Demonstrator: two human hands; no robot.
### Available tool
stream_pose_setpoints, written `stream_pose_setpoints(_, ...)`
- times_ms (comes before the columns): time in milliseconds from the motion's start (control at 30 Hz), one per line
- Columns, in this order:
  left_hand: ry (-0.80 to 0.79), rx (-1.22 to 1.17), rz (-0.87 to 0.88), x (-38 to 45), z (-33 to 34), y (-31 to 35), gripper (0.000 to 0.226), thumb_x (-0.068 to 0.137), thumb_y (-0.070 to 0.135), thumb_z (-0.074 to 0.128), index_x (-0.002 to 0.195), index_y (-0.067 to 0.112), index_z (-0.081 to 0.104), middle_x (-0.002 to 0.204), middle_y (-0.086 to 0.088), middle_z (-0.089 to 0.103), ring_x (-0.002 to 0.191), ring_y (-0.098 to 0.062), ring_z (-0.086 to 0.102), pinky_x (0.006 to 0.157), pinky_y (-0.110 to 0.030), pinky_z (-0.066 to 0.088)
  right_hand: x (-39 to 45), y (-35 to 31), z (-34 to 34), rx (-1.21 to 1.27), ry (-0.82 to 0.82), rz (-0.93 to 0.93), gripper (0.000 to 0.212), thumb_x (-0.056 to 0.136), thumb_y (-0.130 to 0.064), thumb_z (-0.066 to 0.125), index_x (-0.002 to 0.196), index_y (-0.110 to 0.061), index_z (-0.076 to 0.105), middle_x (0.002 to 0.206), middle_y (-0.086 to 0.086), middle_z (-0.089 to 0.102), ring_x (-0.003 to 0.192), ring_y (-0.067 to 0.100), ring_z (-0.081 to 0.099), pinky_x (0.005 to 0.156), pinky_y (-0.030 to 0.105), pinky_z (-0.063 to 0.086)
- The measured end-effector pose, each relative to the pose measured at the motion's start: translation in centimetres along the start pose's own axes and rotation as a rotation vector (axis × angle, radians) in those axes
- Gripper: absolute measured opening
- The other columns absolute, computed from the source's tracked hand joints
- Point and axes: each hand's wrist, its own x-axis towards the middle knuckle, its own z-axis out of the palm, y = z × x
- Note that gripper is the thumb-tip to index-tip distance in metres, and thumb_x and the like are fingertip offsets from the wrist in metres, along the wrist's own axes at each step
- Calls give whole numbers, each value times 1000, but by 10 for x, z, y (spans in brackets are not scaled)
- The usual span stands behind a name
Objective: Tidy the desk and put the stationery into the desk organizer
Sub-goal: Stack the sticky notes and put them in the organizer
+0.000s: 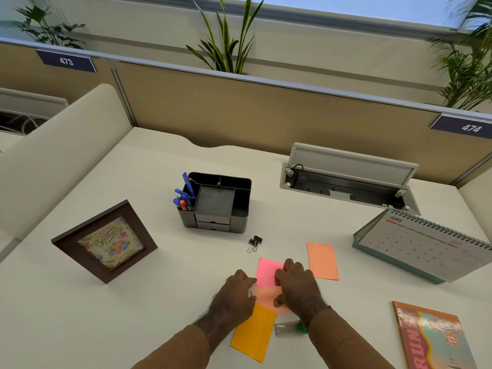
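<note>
From the head camera I saw both hands low over the white bench (80,315), meeting at a loose pile of paper slips. My left hand (234,296) lay with curled fingers against the left edge of a pale pink slip (266,295); whether it pinched the paper I could not tell. My right hand (298,286) rested on top, its thumb and fingers curled round that same slip's right edge, gripping it. A brighter pink slip (266,271) lay just beyond, partly under the right hand, and a yellow slip (255,334) stuck out toward me from beneath the pile. An orange slip (322,261) lay apart to the right. Two black binder clips (255,243) sat between the slips and the black organizer (221,203), which already held blue pens (181,198) in its left compartment. A small clear tube with a green cap (290,328) lay beside my right wrist.
</note>
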Motion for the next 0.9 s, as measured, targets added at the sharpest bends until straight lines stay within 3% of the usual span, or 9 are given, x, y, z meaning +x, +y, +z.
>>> stream_pose_setpoints(200,-2,-48,-45,1,0,1,53,92,44,53,140,24,43,140,4,44,126,-14,45,102,-28,42,-8,5,6,135,34,22,42,76,-47,68,108,-24,53,114,1,53,101,18,47,82,33,40)
stream_pose_setpoints(367,-2,-159,-62,3,-2,3,45,91,42,57,131,24,54,130,3,52,117,-13,51,96,-25,45,-14,18,10,587,-10,161,31,74,-39,73,91,-37,47,96,-6,59,86,12,54,67,24,43)
stream_pose_setpoints(467,6,-301,-87,8,-9,7,37,90,34,60,125,23,59,124,3,59,108,-13,58,90,-24,49,-15,26,3,887,-17,175,24,77,-22,76,83,-30,54,90,-6,63,83,11,57,67,23,44)
stream_pose_setpoints(567,46,-467,-107,15,-24,11,23,88,26,64,111,21,68,109,4,69,95,-11,63,86,-29,54,-17,33,-9,1155,75,221,17,78,-10,75,76,-18,60,77,-1,63,70,16,57,60,28,45)
stream_pose_setpoints(667,53,-630,-93,19,-45,21,14,87,19,66,100,15,72,96,-3,71,87,-21,67,79,-38,58,-20,31,-24,1387,168,260,13,81,-5,72,79,-8,60,70,3,60,61,13,55,52,24,44)
stream_pose_setpoints(733,65,-701,-63,24,-67,30,16,87,12,66,102,8,70,92,-6,67,81,-21,65,71,-36,60,-22,27,-37,1458,229,264,9,84,-7,69,83,-7,60,70,3,62,57,10,57,49,21,43)
stream_pose_setpoints(833,235,-667,50,39,-113,34,19,88,5,63,106,5,70,87,-5,67,75,-16,61,69,-36,57,-23,32,-50,1459,365,308,9,91,-20,63,95,-13,63,85,3,69,75,15,66,62,28,51)
stream_pose_setpoints(900,450,-506,127,51,-151,31,21,91,7,60,109,7,70,88,-3,67,74,-11,59,67,-23,50,-23,45,-47,1370,460,377,11,92,-26,61,95,-17,65,91,0,69,84,17,67,70,31,50)
